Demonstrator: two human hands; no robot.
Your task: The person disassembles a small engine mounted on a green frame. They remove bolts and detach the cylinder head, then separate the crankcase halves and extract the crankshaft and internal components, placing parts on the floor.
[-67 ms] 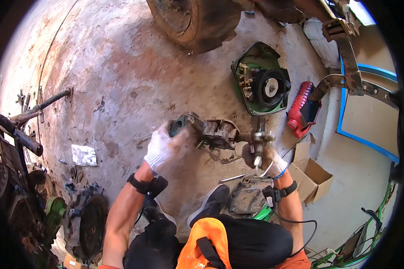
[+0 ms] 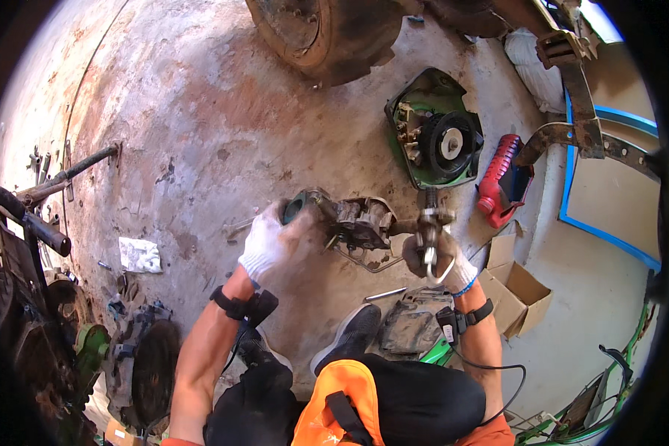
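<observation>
My left hand [image 2: 279, 236], in a soiled white glove, is closed round the left end of a greasy metal machine part [image 2: 364, 221], beside its green-rimmed round opening. The dark, blocky part sits in front of me above the floor. Also gloved, my right hand [image 2: 444, 260] grips a grey metal piece [image 2: 429, 223] with a ridged shaft pointing away from me. From its near end hangs a white hose-like loop [image 2: 440, 278]. A short bar lies between this piece and the machine part; whether they are joined I cannot tell. My right fingertips are partly hidden.
Beyond lie a green housing with a black reel [image 2: 449, 143], a red plastic bottle [image 2: 498, 186] and a large dirty wheel [image 2: 334, 37]. A cardboard box [image 2: 524, 296] and a dirty flat part [image 2: 415, 321] are near my right arm. Greasy machinery [image 2: 145, 364] stands at left.
The metal piece in my right hand has tilted slightly, and the white loop at its near end has shifted. My left hand stays in place on the machine part.
</observation>
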